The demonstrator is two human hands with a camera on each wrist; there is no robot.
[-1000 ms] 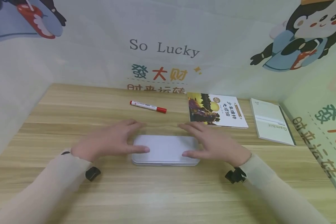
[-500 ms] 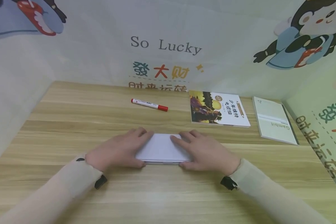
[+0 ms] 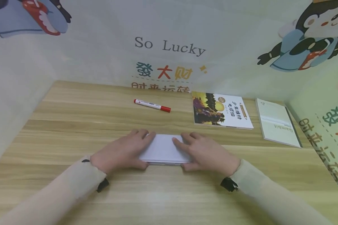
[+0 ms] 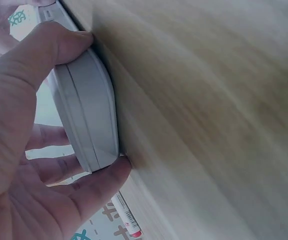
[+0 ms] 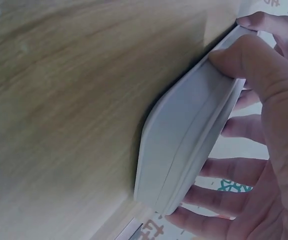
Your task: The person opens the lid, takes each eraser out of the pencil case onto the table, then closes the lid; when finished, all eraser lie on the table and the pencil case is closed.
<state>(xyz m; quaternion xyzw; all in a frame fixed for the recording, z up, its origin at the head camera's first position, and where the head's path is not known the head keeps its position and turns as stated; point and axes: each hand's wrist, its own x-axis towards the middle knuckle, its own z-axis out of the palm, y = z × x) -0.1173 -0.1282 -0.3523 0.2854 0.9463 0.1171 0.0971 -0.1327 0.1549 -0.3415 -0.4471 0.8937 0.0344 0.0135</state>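
Note:
A flat white case [image 3: 164, 148] with rounded corners lies on the wooden table in the head view. My left hand [image 3: 124, 153] grips its left end, thumb at the near edge and fingertips at the far edge. On the right end my right hand [image 3: 209, 153] holds it the same way, with the index finger over the lid. A thin seam runs along the side of the case [image 4: 86, 110] in the left wrist view. The right wrist view shows the right thumb pressed to the near side of the case [image 5: 184, 130]. Both ends are partly hidden by the hands.
Beyond the case lies a white marker [image 3: 152, 105] with a red cap. A book with a colourful cover [image 3: 222, 110] sits at the back right, and a pale book [image 3: 278, 122] lies further right. A printed cloth [image 3: 101, 47] hangs behind the table.
Both hands have come down and inward from hovering at the case's ends; thumbs and fingers now clasp its near and far edges. Over the last half second little has moved.

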